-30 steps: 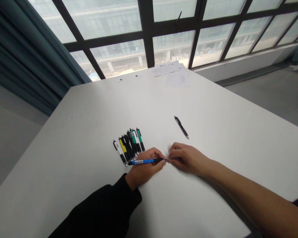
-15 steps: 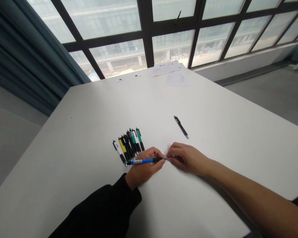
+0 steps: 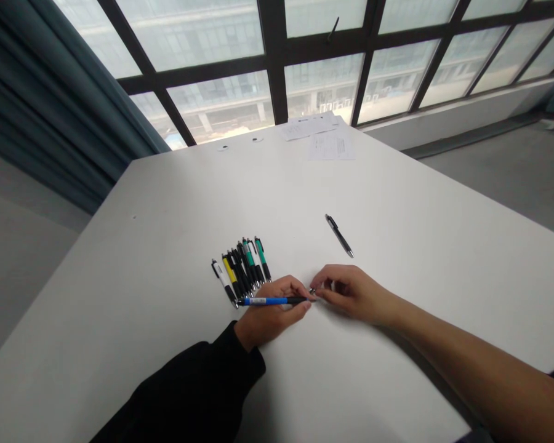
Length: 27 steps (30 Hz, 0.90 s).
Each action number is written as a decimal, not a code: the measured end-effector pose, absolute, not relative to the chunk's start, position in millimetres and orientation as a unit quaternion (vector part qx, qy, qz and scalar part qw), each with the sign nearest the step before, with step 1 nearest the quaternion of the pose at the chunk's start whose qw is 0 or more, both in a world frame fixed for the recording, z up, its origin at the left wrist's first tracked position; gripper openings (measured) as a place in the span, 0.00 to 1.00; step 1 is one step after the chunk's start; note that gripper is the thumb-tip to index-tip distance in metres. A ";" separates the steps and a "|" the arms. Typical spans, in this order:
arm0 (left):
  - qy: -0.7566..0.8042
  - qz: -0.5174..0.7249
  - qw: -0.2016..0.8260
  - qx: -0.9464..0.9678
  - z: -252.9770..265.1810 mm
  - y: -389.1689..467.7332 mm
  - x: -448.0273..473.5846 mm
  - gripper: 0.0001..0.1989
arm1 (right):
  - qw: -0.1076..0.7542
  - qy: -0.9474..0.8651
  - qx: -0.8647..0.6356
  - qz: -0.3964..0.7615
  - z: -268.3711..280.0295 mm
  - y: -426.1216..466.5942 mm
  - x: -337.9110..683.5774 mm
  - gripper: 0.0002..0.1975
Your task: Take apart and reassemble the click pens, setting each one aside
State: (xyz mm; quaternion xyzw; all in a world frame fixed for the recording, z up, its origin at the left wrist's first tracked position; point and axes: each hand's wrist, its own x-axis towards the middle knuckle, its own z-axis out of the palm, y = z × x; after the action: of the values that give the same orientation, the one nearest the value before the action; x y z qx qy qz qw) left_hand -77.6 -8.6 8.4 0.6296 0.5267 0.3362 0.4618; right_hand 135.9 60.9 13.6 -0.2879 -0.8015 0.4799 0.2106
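My left hand (image 3: 277,307) is closed on a blue pen (image 3: 270,301) with a black grip, held level and pointing right. Close to the pen's front end, my right hand (image 3: 346,289) pinches a small shiny metal piece (image 3: 313,291), which looks like a pen tip. The fingertips of both hands almost meet, and whether they touch is hard to make out. Just beyond my left hand, several pens lie side by side, among them a white pen (image 3: 224,282), a yellow pen (image 3: 231,274) and a green pen (image 3: 261,255).
A black pen (image 3: 338,235) lies alone beyond my right hand on the white table (image 3: 189,197). Papers (image 3: 330,144) rest at the far edge by the window, with two small white pieces (image 3: 257,139) to their left. A blue-grey curtain (image 3: 50,92) hangs at the left.
My right fingers have drawn slightly apart from the pen's front end, and the small metal piece now shows between them. The blue pen has turned nearly level in my left hand.
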 end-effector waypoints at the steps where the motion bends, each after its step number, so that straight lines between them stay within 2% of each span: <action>1: 0.528 0.334 0.458 0.633 8.5 -8.7 -77.2 0.05 | 0.213 -0.783 -0.291 0.507 12.4 60.6 135.9 0.06; 5: 0.525 0.334 0.455 0.637 8.0 -9.3 -76.3 0.06 | 0.196 -0.684 -0.284 0.642 7.3 59.6 134.6 0.10; 8: 0.520 0.333 0.461 0.637 6.9 -9.4 -76.7 0.06 | 0.191 -0.646 -0.281 0.683 7.1 60.5 134.0 0.12; 10: 0.521 0.331 0.463 0.636 6.6 -9.3 -77.1 0.05 | 0.200 -0.671 -0.308 0.643 8.8 62.8 135.1 0.11; 14: 0.527 0.331 0.471 0.626 9.2 -9.1 -76.4 0.06 | 0.213 -0.812 -0.357 0.409 11.3 69.6 139.3 0.03; 16: 0.531 0.332 0.474 0.619 11.7 -9.0 -75.4 0.05 | 0.202 -0.856 -0.339 0.333 10.4 71.9 140.4 0.04; 23: 0.528 0.347 0.504 0.589 13.9 -8.1 -73.1 0.05 | 0.182 -0.883 -0.308 0.303 4.5 73.0 140.3 0.10; 27: 0.523 0.362 0.521 0.569 10.3 -8.1 -73.4 0.06 | 0.209 -0.880 -0.291 0.311 9.1 72.8 143.8 0.14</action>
State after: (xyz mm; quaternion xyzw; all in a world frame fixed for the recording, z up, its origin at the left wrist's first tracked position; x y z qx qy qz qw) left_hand -73.4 -8.1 10.3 0.5686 0.5235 0.3623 0.5209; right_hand 143.8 72.8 9.1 -0.2913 -0.8802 0.3109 0.2092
